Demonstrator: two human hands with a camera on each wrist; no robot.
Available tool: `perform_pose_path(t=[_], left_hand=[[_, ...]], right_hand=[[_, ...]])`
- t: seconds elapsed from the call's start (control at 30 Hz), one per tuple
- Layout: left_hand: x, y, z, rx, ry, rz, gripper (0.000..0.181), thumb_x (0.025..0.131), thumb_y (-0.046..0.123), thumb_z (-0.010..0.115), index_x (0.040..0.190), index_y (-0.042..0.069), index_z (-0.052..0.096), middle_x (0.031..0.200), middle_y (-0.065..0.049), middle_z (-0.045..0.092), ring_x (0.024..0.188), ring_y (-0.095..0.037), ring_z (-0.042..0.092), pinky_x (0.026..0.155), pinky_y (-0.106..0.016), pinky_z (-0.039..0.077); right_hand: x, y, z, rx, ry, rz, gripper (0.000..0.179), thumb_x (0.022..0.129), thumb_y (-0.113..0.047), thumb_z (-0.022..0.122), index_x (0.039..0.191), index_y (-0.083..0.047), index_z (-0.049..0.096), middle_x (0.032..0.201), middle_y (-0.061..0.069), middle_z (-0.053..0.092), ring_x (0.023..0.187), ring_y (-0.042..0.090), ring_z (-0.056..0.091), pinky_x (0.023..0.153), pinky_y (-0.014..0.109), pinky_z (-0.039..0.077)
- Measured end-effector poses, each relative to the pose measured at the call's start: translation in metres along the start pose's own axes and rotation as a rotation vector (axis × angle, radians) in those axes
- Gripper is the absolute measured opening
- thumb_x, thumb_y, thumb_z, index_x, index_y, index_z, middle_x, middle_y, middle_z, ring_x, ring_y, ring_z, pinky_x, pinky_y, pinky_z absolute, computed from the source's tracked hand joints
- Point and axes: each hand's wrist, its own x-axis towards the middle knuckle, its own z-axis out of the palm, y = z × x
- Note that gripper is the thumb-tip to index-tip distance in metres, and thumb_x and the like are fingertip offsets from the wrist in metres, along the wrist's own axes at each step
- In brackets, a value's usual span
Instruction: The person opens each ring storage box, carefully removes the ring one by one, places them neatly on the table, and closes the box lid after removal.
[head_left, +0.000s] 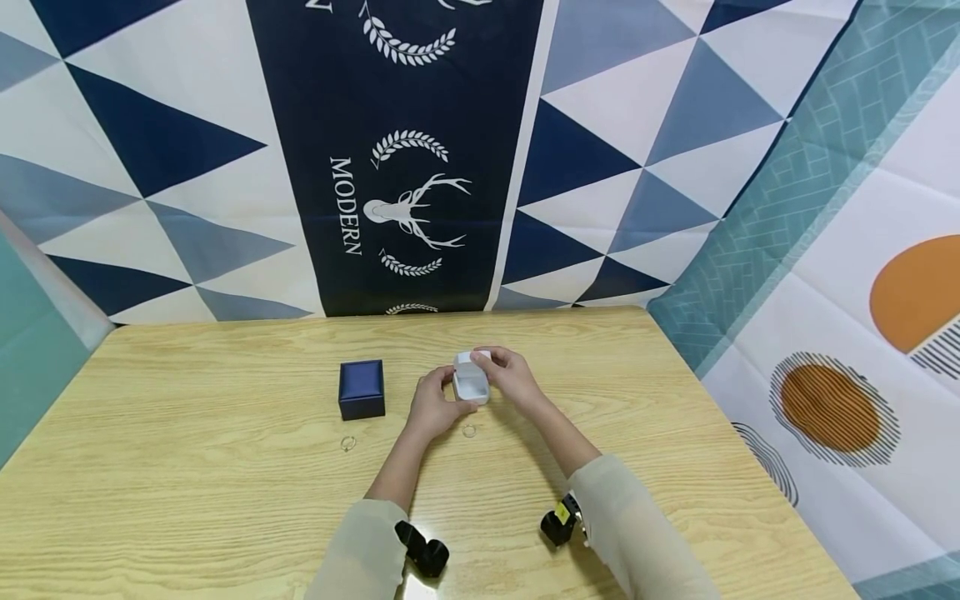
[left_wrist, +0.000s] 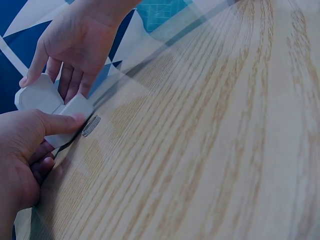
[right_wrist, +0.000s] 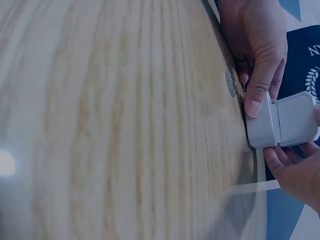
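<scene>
A small white ring box [head_left: 472,388] stands on the wooden table with its lid raised. My left hand [head_left: 435,406] grips the box's base, its thumb across the front, as the left wrist view also shows. At the lid, my right hand [head_left: 512,377] pinches the edge between thumb and fingers; in the right wrist view the lid [right_wrist: 298,120] is tilted back from the base. Just in front of the box lies a ring [head_left: 469,431], its sparkling band [left_wrist: 91,126] clearer in the left wrist view. The box's inside is too small to make out.
A closed dark blue box [head_left: 362,389] sits left of my left hand. In front of it lies a second ring [head_left: 348,443]. Patterned cloth [head_left: 405,208] hangs behind the far edge of the wooden table [head_left: 187,467], and more cloth hangs at the right.
</scene>
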Motion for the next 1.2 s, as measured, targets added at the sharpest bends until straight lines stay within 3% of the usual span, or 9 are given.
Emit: perform_pose_path(t=[0.37,0.63,0.9,1.2], left_hand=[[0.000,0.000,0.000,0.008,0.004,-0.009,0.064,0.071,0.012,0.081,0.127,0.001,0.052,0.127,-0.016,0.055,0.123,-0.032,0.045,0.105,-0.046,0.040],[0.000,-0.002,0.001,0.012,0.018,0.005,0.065,0.069,0.011,0.082,0.126,0.000,0.054,0.125,-0.017,0.057,0.121,-0.032,0.046,0.105,-0.045,0.039],[0.000,-0.001,0.000,0.025,0.015,0.010,0.066,0.068,0.011,0.082,0.126,-0.001,0.053,0.125,-0.018,0.057,0.120,-0.033,0.046,0.104,-0.046,0.039],[0.000,-0.002,0.001,0.032,0.019,0.022,0.067,0.069,0.012,0.082,0.127,-0.002,0.052,0.125,-0.018,0.057,0.120,-0.032,0.046,0.104,-0.046,0.040]], right_hand=[[-0.002,0.006,0.001,-0.056,0.037,-0.025,0.041,0.093,-0.033,0.057,0.122,-0.005,0.059,0.115,0.014,0.063,0.102,0.021,0.059,0.085,0.029,0.053],[-0.003,0.009,-0.002,-0.033,0.010,-0.019,0.045,0.092,-0.035,0.058,0.126,-0.005,0.057,0.119,0.015,0.062,0.106,0.022,0.059,0.088,0.033,0.052],[-0.021,-0.014,-0.003,-0.055,-0.020,-0.044,0.044,0.095,-0.024,0.055,0.129,0.004,0.052,0.120,0.022,0.060,0.111,0.032,0.057,0.096,0.045,0.048],[-0.027,-0.018,-0.001,-0.041,-0.010,-0.038,0.043,0.095,-0.022,0.056,0.129,0.004,0.052,0.121,0.022,0.060,0.111,0.031,0.057,0.095,0.041,0.048]])
